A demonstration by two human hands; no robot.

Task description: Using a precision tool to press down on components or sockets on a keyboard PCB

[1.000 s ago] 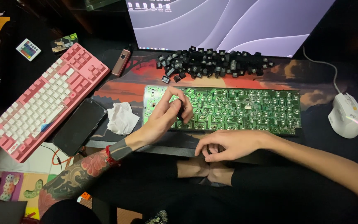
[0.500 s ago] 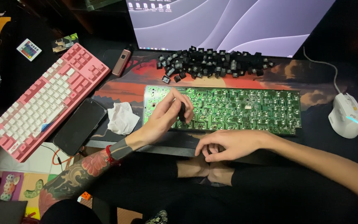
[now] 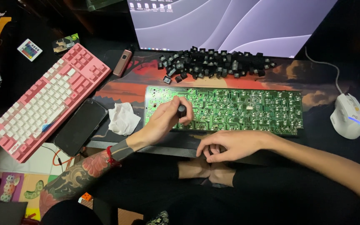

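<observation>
Pink keyboard (image 3: 46, 102) is laid diagonally at 9 o'clock on the desk. A black phone (image 3: 80, 127) is set just beside its lower right edge, with a crumpled white tissue (image 3: 122, 118) just to the right of that. A small maroon stick-shaped device (image 3: 122, 63) is seen at 11 o'clock.

Left hand (image 3: 166, 119) is placed over the left end of the green circuit board (image 3: 246, 110), fingers curled shut around a small dark cylindrical tool (image 3: 181, 111), which is held upright against the board. The board is laid flat at centre on the printed desk mat (image 3: 121, 89).

A heap of black keycaps (image 3: 213, 63) is piled at 12 o'clock, just beyond the board's far edge, below the monitor (image 3: 230, 23).

Right hand (image 3: 228, 145) is rested at 6 o'clock on the desk's near edge, just below the board, fingers loosely curled under; whether anything is held cannot be told.

A white mouse (image 3: 348, 116) is parked at 3 o'clock, apart from the board.
</observation>
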